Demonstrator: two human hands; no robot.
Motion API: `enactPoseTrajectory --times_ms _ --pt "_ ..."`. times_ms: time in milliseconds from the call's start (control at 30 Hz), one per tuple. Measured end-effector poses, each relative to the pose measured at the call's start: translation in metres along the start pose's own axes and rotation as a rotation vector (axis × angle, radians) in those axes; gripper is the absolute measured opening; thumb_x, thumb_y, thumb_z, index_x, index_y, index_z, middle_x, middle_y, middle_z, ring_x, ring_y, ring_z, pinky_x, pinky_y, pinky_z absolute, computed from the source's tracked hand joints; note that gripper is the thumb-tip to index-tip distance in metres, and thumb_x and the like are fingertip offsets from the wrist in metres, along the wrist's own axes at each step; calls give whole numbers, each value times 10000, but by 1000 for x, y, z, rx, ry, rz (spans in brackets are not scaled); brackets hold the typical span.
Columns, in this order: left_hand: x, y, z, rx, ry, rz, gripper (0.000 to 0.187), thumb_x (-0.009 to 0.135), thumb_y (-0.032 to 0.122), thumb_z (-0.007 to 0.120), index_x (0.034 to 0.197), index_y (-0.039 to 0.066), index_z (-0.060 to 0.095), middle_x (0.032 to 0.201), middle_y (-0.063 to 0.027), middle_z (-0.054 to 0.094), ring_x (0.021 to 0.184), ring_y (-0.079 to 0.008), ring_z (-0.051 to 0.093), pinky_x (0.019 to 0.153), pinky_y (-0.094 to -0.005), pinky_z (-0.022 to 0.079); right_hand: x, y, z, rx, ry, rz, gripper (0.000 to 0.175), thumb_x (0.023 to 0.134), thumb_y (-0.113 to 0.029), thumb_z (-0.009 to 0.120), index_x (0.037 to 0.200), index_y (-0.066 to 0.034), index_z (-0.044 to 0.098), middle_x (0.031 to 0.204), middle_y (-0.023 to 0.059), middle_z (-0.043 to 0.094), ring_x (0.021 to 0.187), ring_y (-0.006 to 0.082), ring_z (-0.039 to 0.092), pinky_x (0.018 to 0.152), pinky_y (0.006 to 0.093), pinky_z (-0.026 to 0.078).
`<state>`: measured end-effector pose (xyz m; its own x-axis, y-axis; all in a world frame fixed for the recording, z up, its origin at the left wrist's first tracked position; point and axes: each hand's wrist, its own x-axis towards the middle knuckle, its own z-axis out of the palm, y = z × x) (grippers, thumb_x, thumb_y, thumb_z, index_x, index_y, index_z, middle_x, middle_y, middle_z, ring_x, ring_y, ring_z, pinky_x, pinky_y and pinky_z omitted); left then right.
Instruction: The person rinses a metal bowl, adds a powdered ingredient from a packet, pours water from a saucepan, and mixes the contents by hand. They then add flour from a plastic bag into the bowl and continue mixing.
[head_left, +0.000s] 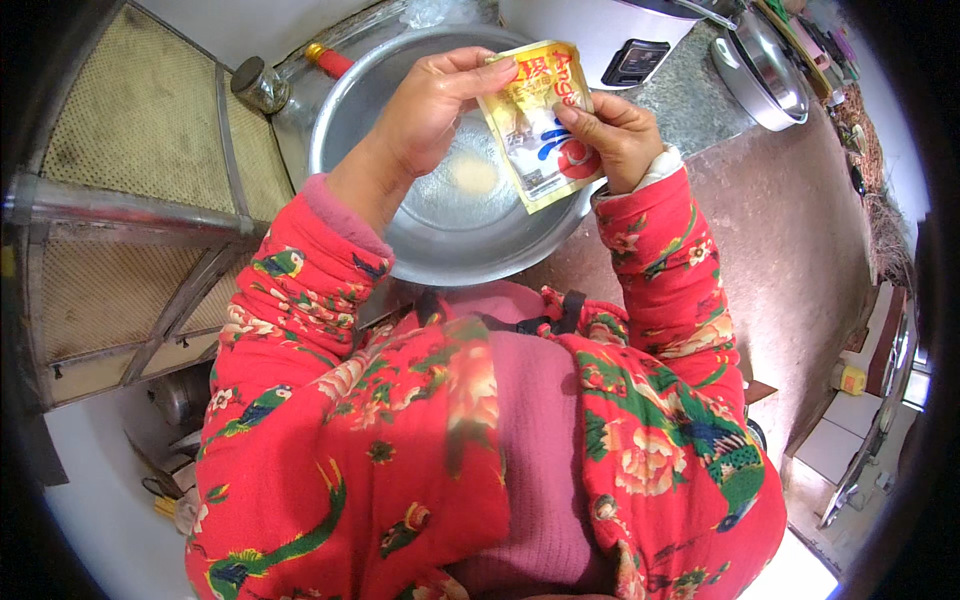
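Observation:
Both of my hands grip a yellow and white foil packet of Angel yeast (536, 142), tilted above a wide metal basin (450, 262). My left hand (439, 101) pinches the packet's upper left corner between thumb and fingers. On the packet's right edge, my right hand (619, 139) has its thumb on the front and its fingers behind. A small pale beige patch of powder (474, 174) lies on the basin floor. The packet hides part of the basin's right side, and how much it holds cannot be seen.
Behind the basin stands a white cooker (577, 45) with a dark control panel. A glass jar (260, 84) and a red bottle with a gold cap (330, 60) are at left, beside a mesh-panelled cabinet (142, 112). Metal pans (761, 75) sit at the upper right.

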<state>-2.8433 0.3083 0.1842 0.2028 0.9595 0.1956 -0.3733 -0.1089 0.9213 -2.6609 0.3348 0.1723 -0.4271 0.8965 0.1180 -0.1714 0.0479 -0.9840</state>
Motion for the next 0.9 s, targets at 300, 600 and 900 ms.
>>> enactPoseTrajectory --times_ms 300,600,900 --pt "1 13 12 226 297 287 136 751 129 575 759 -7 583 735 -19 584 619 -56 510 593 -186 405 -8 10 9 408 -241 24 553 727 -205 568 1174 -19 302 1063 117 489 935 262 517 784 376 443" --pt "1 22 16 514 192 450 289 646 161 676 881 31 568 836 -27 524 780 -103 491 737 -251 392 -6 4 22 585 -103 -33 419 755 -53 519 1140 -36 354 1047 109 499 912 258 528 783 398 448" --pt "-1 -11 15 182 87 89 209 758 98 555 948 13 547 862 -21 560 778 -81 509 689 -219 409 -12 11 24 564 -20 -21 367 754 -84 534 1093 -28 403 961 96 545 866 245 550 764 372 455"
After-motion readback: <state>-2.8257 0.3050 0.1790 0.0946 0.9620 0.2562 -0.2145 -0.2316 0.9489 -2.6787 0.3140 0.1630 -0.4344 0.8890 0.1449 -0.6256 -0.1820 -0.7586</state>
